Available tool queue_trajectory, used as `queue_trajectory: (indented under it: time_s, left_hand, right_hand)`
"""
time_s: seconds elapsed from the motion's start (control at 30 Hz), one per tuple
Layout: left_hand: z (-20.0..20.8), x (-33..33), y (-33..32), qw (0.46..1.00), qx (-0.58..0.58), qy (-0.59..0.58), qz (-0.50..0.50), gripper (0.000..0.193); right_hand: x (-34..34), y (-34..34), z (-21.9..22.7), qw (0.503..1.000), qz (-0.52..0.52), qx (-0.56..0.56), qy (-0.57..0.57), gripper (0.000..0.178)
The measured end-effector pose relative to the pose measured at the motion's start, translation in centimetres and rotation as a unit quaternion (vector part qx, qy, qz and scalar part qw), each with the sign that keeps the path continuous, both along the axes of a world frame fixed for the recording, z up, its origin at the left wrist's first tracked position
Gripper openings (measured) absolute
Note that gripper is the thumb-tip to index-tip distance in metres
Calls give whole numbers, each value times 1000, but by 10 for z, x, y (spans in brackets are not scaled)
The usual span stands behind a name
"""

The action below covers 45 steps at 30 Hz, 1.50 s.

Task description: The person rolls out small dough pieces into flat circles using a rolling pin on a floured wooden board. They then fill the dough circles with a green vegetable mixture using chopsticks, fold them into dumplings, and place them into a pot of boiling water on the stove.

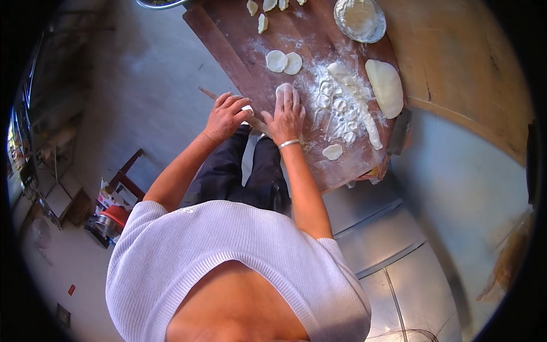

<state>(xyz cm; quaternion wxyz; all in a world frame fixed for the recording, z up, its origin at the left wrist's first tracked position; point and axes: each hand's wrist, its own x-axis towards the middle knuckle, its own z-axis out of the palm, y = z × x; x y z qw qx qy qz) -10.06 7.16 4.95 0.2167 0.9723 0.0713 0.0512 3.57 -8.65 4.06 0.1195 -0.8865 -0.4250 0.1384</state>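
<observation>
My left hand [225,118] curls over a thin wooden rolling pin [206,92] at the board's near left edge; the pin's tip sticks out beyond my fingers. A white patch beside those fingers is too small to make out. My right hand [286,117] lies palm down on the wooden board [228,43], fingers stretched and floury, its thumb close to the pin. Anything under that palm is hidden. Past its fingertips lie two round dough wrappers [277,61]. Several small dough pieces [340,105] and a dough strip [367,117] sit in flour to its right.
A large dough lump [385,88] rests at the board's right edge, with a cleaver-like blade [400,132] beside it. A bowl of flour [380,33] stands far right. Several shaped dough pieces [262,23] lie at the far end. One wrapper [332,151] is near the front.
</observation>
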Motion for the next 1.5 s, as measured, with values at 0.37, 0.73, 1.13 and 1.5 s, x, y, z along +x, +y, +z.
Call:
queue_trajectory:
  time_s: [0.37,0.73,1.13,1.5]
  left_hand:
    - [-20,11,31,998,47,29,31,38]
    - [-19,14,37,986,72,145,33,98]
    - [-13,21,41,989,56,132,47,86]
    - [-8,20,53,996,74,34,34,27]
  right_hand:
    - [-29,-105,-15,975,-204,-3,-84,67]
    - [-70,-104,-17,980,-178,-35,-86,81]
    - [-65,-101,-18,979,-181,-24,-90,90]
    - [-9,-27,-12,997,51,55,-34,73]
